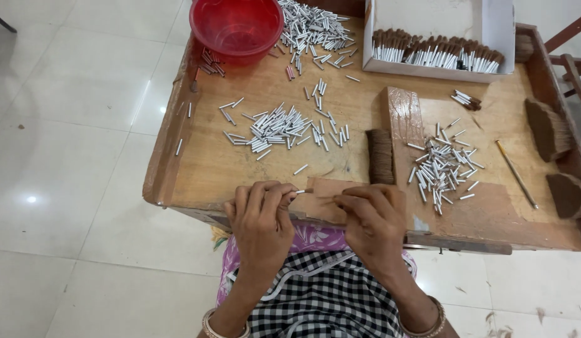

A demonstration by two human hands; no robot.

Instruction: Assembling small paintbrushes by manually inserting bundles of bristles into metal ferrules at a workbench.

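Two hands work at the counter's (202,169) near edge: the left hand (260,216) pinches a small silver tube (299,191) at its fingertips, while the right hand (373,216) grips thin brown bristles (325,200) just beside it.

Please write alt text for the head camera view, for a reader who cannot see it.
Seen from above, the left hand pinches a small silver tube while the right hand rests close by at the near edge of a wooden table. Loose silver tubes lie scattered on it, with a red bowl and a white box behind.
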